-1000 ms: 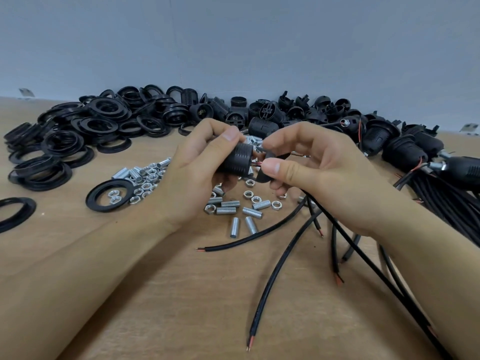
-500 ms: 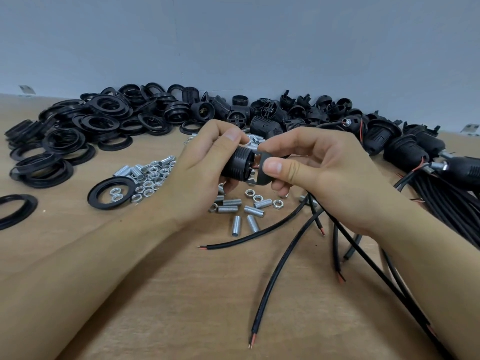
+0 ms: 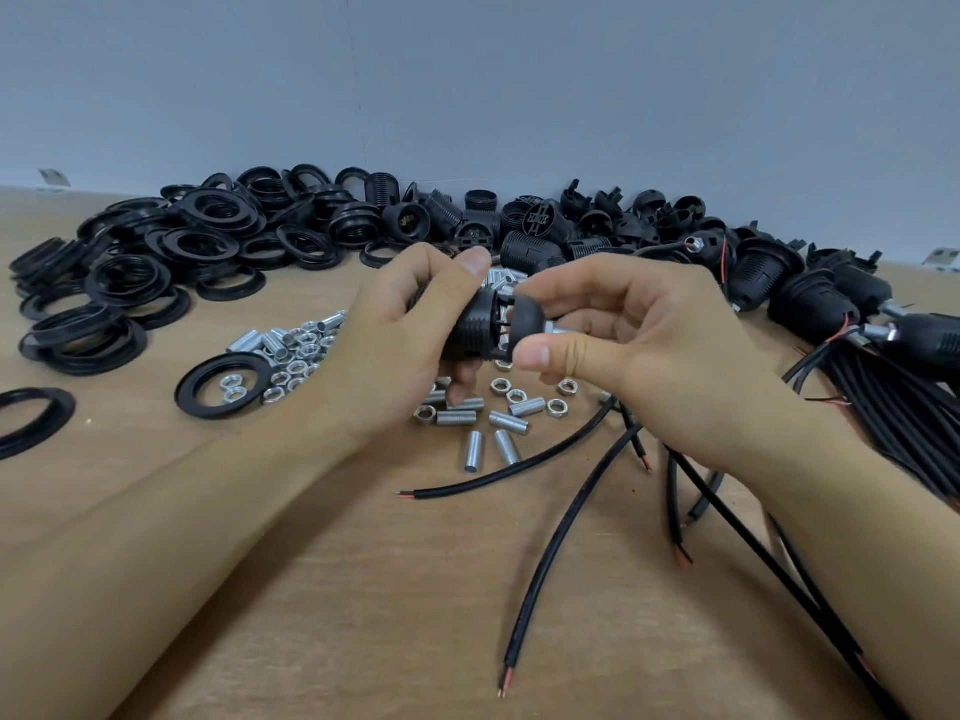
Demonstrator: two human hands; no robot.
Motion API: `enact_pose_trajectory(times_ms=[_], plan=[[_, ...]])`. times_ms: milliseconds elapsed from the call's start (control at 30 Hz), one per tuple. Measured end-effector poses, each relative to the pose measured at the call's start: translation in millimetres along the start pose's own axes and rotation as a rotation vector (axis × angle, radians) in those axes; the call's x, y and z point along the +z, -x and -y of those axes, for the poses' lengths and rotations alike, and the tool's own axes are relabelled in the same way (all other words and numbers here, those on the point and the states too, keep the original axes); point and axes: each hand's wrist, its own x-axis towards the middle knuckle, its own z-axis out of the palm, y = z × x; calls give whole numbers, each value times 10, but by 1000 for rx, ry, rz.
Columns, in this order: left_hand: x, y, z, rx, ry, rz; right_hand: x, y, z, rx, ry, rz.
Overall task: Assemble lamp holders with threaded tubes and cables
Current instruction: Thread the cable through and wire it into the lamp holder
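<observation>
Above the wooden table (image 3: pixel 260 589) we hold both hands close together at the middle of the view. Our left hand (image 3: pixel 400 345) grips the ribbed black holder body (image 3: pixel 475 324), fingers and thumb curled round it. Our right hand (image 3: pixel 634 335) pinches the rounded black cap (image 3: pixel 527 324) between thumb and forefinger, set just against the end of the body, with thin wires showing in the narrow gap. A silver threaded tube (image 3: pixel 563 330) sticks out of the cap toward our right palm. Below the hands, loose tubes (image 3: pixel 509 420) and nuts (image 3: pixel 298 363) lie scattered, with black cables (image 3: pixel 561 532) fanned across the table. Black rings (image 3: pixel 156 262) are heaped at the left, more holder parts (image 3: pixel 545 226) along the wall, and finished holders (image 3: pixel 810 298) with cables at the right.
</observation>
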Motion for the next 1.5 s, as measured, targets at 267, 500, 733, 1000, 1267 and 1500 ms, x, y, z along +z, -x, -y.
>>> enact_pose_trajectory(times_ms=[267, 500, 733, 1000, 1267, 1500], plan=[[-47, 45, -13, 114, -390, -92, 63, 0, -37, -25, 9, 18], [-55, 45, -23, 142, -343, -83, 101, 25, -53, -62, 260, 5], [-82, 27, -5, 231, -347, -52, 111, 52, -13, -157, 423, 43], [-114, 19, 9, 193, -312, 1, 102, 45, -54, -177, 380, 100], [-67, 34, 21, 313, -461, -81, 119, 52, -74, -253, 441, 83], [-60, 47, 16, 285, -456, -73, 88, 60, -66, -301, 464, 128]])
